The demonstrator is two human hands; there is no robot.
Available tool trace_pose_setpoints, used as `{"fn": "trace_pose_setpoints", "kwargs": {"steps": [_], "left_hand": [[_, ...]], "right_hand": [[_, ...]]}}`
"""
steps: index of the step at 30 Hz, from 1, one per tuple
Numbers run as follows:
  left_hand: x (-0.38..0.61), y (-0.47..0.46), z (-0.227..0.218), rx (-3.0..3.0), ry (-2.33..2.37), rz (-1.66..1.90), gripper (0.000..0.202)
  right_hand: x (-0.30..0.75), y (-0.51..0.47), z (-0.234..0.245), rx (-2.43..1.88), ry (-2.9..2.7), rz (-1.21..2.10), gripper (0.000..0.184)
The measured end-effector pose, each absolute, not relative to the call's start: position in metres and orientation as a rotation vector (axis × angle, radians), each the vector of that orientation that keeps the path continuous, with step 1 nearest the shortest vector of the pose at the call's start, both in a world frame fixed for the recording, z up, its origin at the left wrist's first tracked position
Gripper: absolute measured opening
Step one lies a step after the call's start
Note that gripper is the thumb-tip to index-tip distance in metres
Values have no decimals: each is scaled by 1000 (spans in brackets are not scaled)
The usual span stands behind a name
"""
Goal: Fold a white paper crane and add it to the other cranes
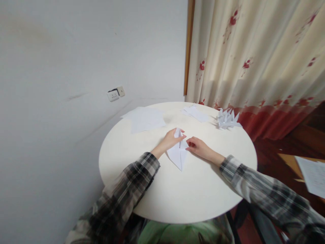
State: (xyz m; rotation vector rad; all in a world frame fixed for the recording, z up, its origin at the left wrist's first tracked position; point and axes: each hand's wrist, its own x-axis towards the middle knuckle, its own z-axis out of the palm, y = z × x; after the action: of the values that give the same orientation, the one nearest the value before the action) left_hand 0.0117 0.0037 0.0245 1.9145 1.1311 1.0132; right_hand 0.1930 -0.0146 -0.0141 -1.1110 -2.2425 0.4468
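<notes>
Your left hand (172, 138) pinches the top of the folded paper (178, 154), fingers closed on it. Your right hand (199, 146) presses its edge, fingers together. The paper lies mid-table (142, 189).

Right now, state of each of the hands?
Left hand: fingers curled on the top of the folded white paper.
Right hand: fingertips pressing the paper's right edge.

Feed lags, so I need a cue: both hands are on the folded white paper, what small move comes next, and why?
Probably press the top flap flat. The left hand pinches the upper tip of the folded paper, the right hand holds its right edge, and the lower point already lies flat on the round table.
</notes>
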Motion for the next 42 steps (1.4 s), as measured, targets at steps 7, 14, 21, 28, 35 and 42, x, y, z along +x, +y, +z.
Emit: {"fn": "trace_pose_setpoints", "kwargs": {"steps": [7,14,21,28,35,42], "left_hand": [[12,9,19,1776,1077,1013,22],[13,9,22,1682,1082,1008,14],[12,0,36,1471,917,964,16],[11,3,33,1417,768,964,15],[10,8,25,1735,1009,1162,22],[6,2,28,1987,1229,1395,43]], "right_hand": [[191,-17,-12,-1106,-2242,461,12],[190,-18,-12,-1111,-2251,475,14],[191,-18,-10,-1133,-2251,474,14],[192,-17,-13,-1125,-2232,464,13],[191,-15,-13,-1119,-2240,460,13],[190,-14,-11,-1119,-2243,437,14]]}}
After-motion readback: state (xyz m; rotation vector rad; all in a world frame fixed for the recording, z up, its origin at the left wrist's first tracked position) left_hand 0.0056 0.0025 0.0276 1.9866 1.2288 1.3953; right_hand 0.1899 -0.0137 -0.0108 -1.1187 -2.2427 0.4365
